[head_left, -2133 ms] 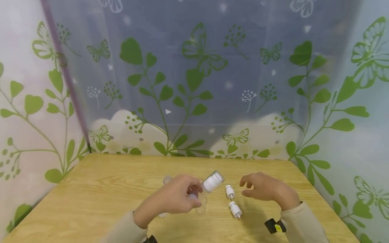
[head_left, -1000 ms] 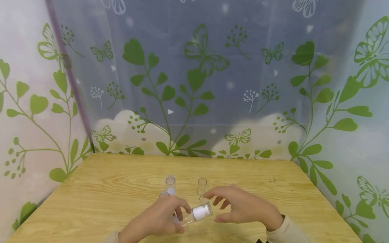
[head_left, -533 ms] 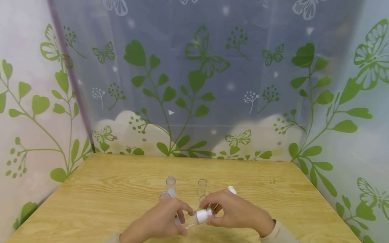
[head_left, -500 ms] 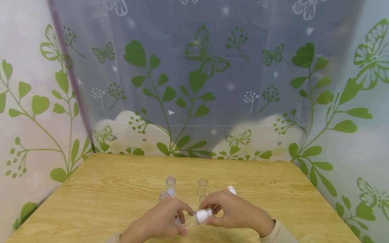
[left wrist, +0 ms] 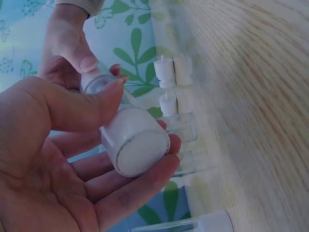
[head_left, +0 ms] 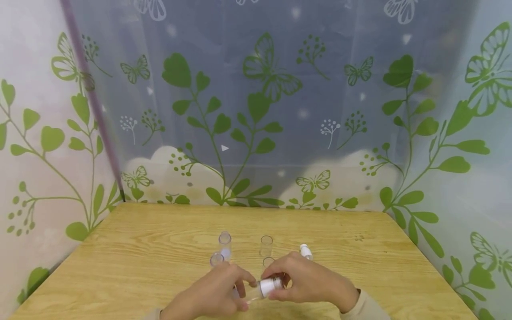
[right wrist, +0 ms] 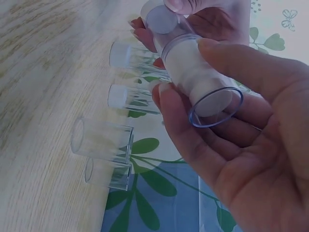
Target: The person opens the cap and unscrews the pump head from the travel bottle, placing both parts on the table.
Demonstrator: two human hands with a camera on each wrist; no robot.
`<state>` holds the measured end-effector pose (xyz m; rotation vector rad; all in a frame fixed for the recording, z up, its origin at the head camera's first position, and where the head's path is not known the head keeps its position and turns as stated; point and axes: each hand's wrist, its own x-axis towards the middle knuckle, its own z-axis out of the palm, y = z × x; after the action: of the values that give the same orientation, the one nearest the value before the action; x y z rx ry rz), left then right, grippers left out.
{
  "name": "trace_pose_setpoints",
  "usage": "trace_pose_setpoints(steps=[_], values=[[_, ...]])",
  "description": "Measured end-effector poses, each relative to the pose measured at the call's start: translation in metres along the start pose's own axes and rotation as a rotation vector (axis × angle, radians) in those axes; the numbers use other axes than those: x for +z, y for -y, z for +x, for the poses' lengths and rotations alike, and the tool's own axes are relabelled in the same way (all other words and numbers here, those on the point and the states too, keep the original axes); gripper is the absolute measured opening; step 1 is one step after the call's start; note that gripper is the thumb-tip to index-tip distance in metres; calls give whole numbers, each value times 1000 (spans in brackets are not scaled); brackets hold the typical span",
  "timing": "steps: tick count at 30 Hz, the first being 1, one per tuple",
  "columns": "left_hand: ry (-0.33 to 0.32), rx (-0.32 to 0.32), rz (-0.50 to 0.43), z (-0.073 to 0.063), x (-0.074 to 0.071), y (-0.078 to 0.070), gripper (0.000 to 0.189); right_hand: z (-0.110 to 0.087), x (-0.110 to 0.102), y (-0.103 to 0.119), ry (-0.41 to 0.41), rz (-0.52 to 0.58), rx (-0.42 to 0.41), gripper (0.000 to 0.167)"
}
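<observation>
A clear cosmetic bottle (head_left: 268, 287) is held tilted between both hands, close above the table. My left hand (head_left: 212, 289) grips its white base (left wrist: 140, 145), thumb on top and fingers beneath. At the other end my right hand (head_left: 312, 282) holds the bottle between thumb and fingers, around a white pump part (right wrist: 186, 67) inside the clear wall. A bluish open rim (right wrist: 217, 107) faces the right palm. Beyond the right hand, a white pump head (head_left: 306, 251) sits on the table; the left wrist view also shows a second pump head (left wrist: 165, 72).
Two clear bottles with white bases, one farther back (head_left: 225, 246) and one nearer (head_left: 217, 259), stand left of centre. Clear caps stand nearby, a far cap (head_left: 266, 246) and a near cap (head_left: 268, 262). The wooden table (head_left: 160, 240) meets patterned curtains at its edges.
The left hand brought the bottle down and nearer. My right hand moved left from beside the pump heads and took hold of the bottle's free end; both then shifted slightly lower.
</observation>
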<state>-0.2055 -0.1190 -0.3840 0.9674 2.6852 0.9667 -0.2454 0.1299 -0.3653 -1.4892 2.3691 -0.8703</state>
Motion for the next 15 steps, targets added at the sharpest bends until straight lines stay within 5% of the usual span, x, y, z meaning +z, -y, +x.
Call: trace_pose_setpoints(steps=[15], values=[[25,9,-19,0,0,0,40,0,0,-3,-27,-65,-92,22]])
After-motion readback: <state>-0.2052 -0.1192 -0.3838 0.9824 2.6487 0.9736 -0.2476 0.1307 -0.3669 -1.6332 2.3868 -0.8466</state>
